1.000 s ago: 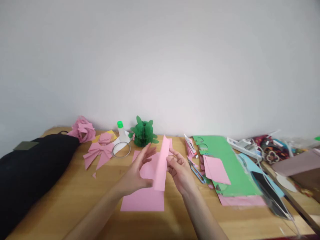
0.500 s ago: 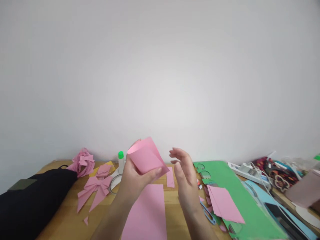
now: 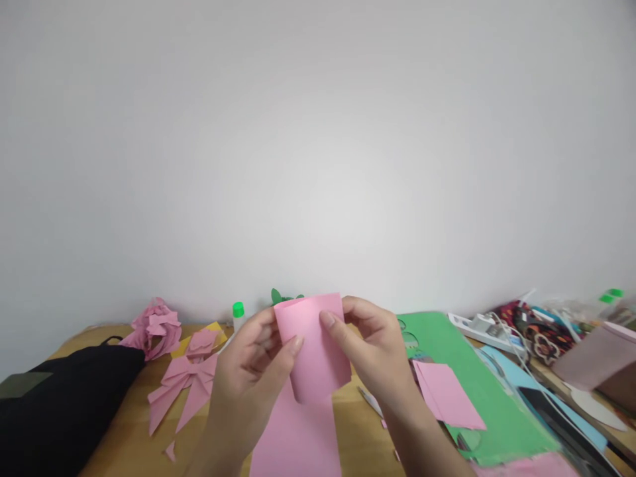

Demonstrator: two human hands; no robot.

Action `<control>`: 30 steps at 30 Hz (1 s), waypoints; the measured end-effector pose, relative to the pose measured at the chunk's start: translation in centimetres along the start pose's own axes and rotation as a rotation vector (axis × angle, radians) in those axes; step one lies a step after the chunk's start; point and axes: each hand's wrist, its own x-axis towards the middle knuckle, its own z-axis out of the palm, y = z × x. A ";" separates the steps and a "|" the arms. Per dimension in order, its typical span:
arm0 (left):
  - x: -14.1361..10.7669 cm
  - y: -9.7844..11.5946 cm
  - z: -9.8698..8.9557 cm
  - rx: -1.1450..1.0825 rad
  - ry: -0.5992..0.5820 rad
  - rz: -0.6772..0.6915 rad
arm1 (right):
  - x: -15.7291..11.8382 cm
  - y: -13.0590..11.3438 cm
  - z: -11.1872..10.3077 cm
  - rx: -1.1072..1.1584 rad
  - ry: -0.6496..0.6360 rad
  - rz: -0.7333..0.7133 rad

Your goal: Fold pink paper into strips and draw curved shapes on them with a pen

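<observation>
A folded piece of pink paper (image 3: 318, 361) is held up above the table between both hands. My left hand (image 3: 258, 364) grips its left edge, thumb in front and fingers behind. At the upper right, my right hand (image 3: 370, 341) pinches the same paper, with the thumb pressed on its front face. Below lies a larger pink sheet (image 3: 298, 444), partly covered by the held piece. A pink paper bow (image 3: 189, 377) and a crumpled pink paper flower (image 3: 155, 329) rest to the left of my hands.
A glue stick (image 3: 239, 315) with a green cap stands behind my left hand. On the right, pink paper pieces (image 3: 450, 394) lie on a green sheet (image 3: 507, 404). A black cloth item (image 3: 74, 404) is at far left. A power strip (image 3: 487, 331) sits at right.
My right hand has moved left and closed on the pink paper. The paper was a loose open curl in my left hand; now it is folded flatter and turned upright.
</observation>
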 end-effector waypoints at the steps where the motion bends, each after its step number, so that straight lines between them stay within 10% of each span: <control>1: 0.0 0.1 0.0 0.003 0.012 0.002 | 0.0 -0.2 0.0 0.013 0.004 0.006; 30: -0.7 0.4 -1.9 0.005 -0.013 0.115 | -0.6 -3.7 0.4 -0.077 0.131 -0.111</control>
